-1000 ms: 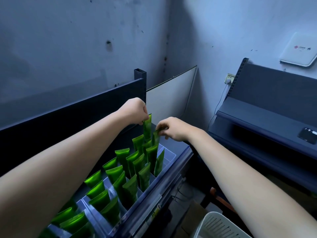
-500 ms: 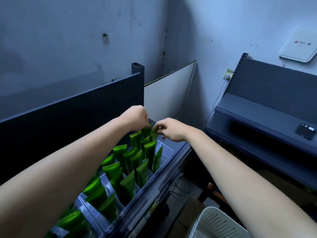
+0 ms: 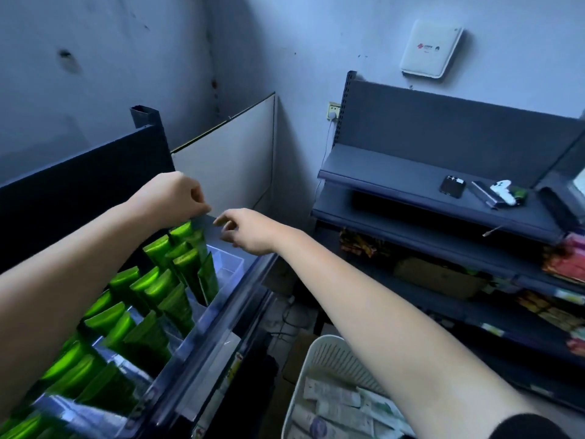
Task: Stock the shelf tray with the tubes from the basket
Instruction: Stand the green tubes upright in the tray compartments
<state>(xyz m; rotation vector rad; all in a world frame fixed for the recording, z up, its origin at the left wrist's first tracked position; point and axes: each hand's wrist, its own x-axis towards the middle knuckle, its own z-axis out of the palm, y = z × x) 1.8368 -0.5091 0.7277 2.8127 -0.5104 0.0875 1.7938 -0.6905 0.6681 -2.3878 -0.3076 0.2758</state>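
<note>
Several green tubes point(image 3: 158, 289) stand in rows in the clear divided shelf tray point(image 3: 228, 282) on the dark shelf at the left. My left hand point(image 3: 175, 198) is over the far end of the tray, its fingers pinched on the top edge of the rearmost green tube point(image 3: 185, 231). Just to the right, my right hand point(image 3: 250, 231) hovers over the tray's empty far compartment with its fingers apart and nothing in them. The white slotted basket point(image 3: 323, 356) sits low at the bottom, below my right forearm, with pale tubes point(image 3: 335, 399) lying in it.
A dark back panel point(image 3: 79, 185) rises behind the tray. At the right, a grey shelf unit point(image 3: 395, 172) carries a phone point(image 3: 452, 186) and a white device point(image 3: 503, 191), with packaged goods on its lower shelves. A cardboard box and cables lie on the floor between the units.
The tube held by both hands went down into the tray's far row. My right hand released it and drew slightly right. The view swung right and down, showing more of the basket.
</note>
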